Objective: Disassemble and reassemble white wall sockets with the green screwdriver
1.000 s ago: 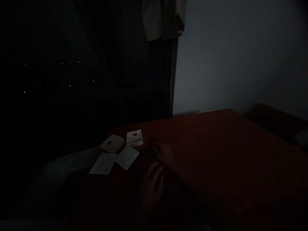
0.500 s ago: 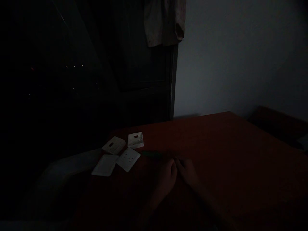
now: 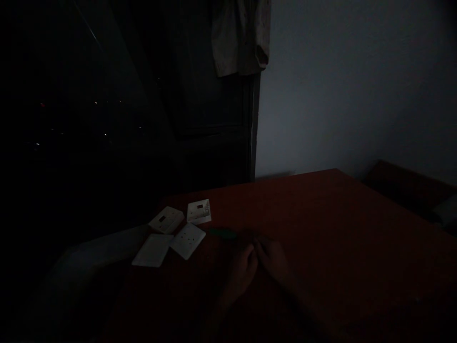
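Note:
In very dim light, my left hand [image 3: 244, 267] and my right hand [image 3: 272, 257] meet over the reddish-brown table [image 3: 307, 209]. Fingers of both are curled together at the tips; whatever they pinch, if anything, is lost in the dark. Just beyond them lies a slim green object [image 3: 223, 233], its kind unclear. To its left is a white socket faceplate [image 3: 188, 241] with several slots, touching or nearly touching a plain white plate [image 3: 153, 250]. Behind these sit two white square back boxes, one tilted box [image 3: 166, 220] and one open-faced box [image 3: 199, 212].
A dark window or door [image 3: 214, 114] with small lights beyond stands past the table's far left edge. Cloth [image 3: 239, 43] hangs at the top. A pale wall [image 3: 339, 95] rises behind, and a dark reddish piece of furniture [image 3: 403, 186] is at right.
My hands moved from near the green object, rightward and toward each other, and met at the fingertips. The green object now lies uncovered. The view has shifted slightly.

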A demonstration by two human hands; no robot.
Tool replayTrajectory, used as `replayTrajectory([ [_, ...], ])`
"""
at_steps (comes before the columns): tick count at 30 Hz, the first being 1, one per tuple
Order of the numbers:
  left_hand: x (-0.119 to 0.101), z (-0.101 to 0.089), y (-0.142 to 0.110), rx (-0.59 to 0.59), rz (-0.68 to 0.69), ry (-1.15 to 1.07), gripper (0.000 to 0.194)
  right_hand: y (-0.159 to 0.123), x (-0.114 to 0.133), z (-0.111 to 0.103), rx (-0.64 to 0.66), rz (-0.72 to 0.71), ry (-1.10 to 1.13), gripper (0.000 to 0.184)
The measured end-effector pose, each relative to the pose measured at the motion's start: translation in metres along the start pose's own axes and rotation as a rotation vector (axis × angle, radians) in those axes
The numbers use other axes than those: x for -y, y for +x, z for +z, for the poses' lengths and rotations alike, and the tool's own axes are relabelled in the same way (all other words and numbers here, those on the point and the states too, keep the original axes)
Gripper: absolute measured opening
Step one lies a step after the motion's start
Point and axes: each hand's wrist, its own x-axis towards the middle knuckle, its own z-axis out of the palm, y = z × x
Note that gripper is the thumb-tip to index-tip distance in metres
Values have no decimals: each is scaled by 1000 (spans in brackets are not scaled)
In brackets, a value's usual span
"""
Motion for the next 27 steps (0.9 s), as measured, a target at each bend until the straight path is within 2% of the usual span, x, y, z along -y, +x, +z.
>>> replayTrajectory([
  [27,4,-1,-2,17,26,21,25,-1,7,-3,18,7,-5,36],
])
